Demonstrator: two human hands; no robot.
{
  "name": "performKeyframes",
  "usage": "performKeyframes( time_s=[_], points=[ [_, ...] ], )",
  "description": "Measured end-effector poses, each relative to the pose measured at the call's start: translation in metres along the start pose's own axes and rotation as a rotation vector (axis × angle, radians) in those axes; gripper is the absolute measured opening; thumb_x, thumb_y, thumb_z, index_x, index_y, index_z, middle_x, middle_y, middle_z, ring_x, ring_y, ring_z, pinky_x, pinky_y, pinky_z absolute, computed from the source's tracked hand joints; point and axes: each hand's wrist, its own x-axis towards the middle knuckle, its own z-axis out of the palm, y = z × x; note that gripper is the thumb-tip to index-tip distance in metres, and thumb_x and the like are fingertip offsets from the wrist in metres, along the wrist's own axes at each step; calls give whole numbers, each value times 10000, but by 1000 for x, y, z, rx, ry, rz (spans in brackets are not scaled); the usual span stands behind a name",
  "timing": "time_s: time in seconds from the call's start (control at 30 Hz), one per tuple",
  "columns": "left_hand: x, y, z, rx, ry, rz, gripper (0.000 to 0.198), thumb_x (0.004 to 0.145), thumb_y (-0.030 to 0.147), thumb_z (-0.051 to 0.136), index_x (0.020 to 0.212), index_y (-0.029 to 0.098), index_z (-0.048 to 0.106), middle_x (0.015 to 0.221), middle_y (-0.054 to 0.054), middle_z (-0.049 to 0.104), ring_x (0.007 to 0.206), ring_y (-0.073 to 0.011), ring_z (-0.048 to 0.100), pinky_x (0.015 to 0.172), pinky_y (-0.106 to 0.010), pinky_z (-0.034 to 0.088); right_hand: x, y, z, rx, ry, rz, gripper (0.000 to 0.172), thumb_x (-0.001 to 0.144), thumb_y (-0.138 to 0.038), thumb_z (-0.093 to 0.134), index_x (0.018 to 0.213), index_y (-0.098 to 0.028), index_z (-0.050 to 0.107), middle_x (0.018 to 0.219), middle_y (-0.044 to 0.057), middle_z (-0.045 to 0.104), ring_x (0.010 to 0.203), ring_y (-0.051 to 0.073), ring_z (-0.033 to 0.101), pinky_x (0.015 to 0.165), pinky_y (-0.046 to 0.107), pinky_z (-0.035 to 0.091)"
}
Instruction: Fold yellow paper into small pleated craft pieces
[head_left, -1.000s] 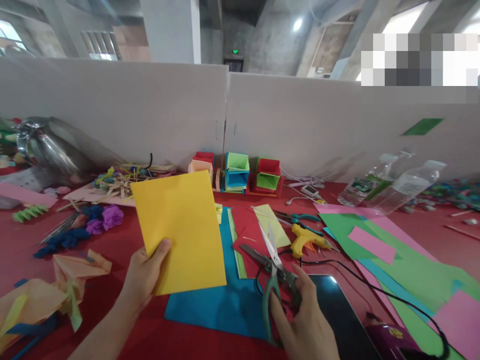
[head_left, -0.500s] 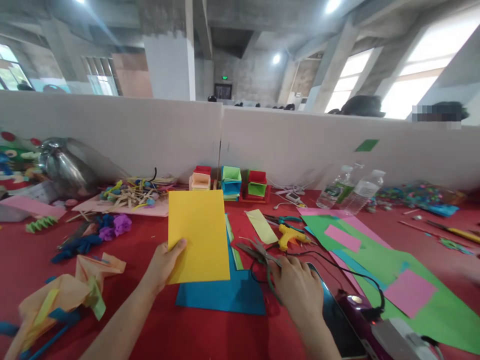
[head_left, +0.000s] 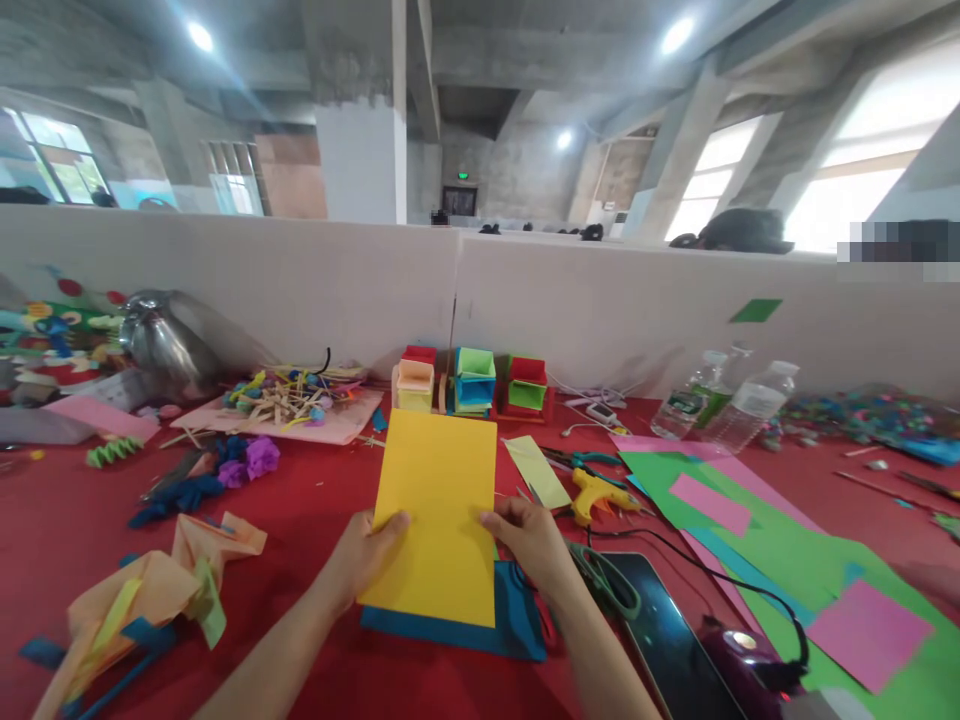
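A yellow sheet of paper is held up between my two hands, over a blue sheet on the red table. My left hand pinches its left edge, thumb on the front face. At the right edge, my right hand is closed with its thumb on the sheet. Green-handled scissors lie just right of my right wrist, their blades partly hidden behind that hand. A pale yellow paper strip lies beyond my right hand.
A yellow glue gun, a phone and green paper lie to the right, near plastic bottles. Small folded paper boxes stand against the white partition. Crumpled orange paper and a metal jug are left.
My right hand has let go of the scissors, which now lie on the table, and has taken the yellow sheet's right edge. The sheet sits slightly farther right and lower.
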Motion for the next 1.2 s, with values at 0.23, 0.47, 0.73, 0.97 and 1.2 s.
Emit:
performKeyframes(
  time_s=[0.23, 0.47, 0.73, 0.97, 1.2],
  points=[
    [1, 1, -3, 5, -59, -56, 369, 721, 437, 625, 920, 128, 655, 816, -85, 714, 768, -237, 662, 663, -300, 502, -8, 1, -7, 95, -85, 64, 314, 672, -388, 611, 519, -182, 430, 395, -69, 423, 371, 53, 325, 398, 191, 234],
    [10, -14, -11, 28, 1, -36, 371, 722, 470, 603, 879, 135, 637, 791, -57, 706, 723, -218, 653, 626, -286, 491, -4, 6, -9, 167, -107, 65, 324, 644, -405, 619, 485, -177, 452, 390, -63, 427, 392, 64, 356, 414, 199, 249],
    [14, -21, -16, 14, 31, 13, 329, 763, 456, 562, 875, 152, 620, 784, -32, 700, 716, -203, 648, 661, -294, 485, 1, 10, -3, 304, -18, 68, 327, 594, -424, 681, 573, -192, 450, 431, -83, 432, 384, 67, 385, 404, 196, 283],
    [14, -21, -17, 3, 34, 20, 309, 756, 444, 577, 845, 151, 617, 752, -28, 695, 706, -202, 650, 636, -288, 492, -3, 5, -7, 388, -27, 78, 324, 589, -396, 711, 525, -168, 489, 428, -72, 463, 399, 63, 415, 422, 189, 317],
    [16, -23, -18, 9, 67, 41, 337, 730, 457, 594, 875, 155, 630, 773, -37, 700, 705, -209, 654, 632, -293, 499, -5, 1, -6, 490, -49, 96, 306, 564, -355, 741, 466, -143, 544, 406, -58, 504, 387, 55, 419, 399, 176, 332]
  ],
)
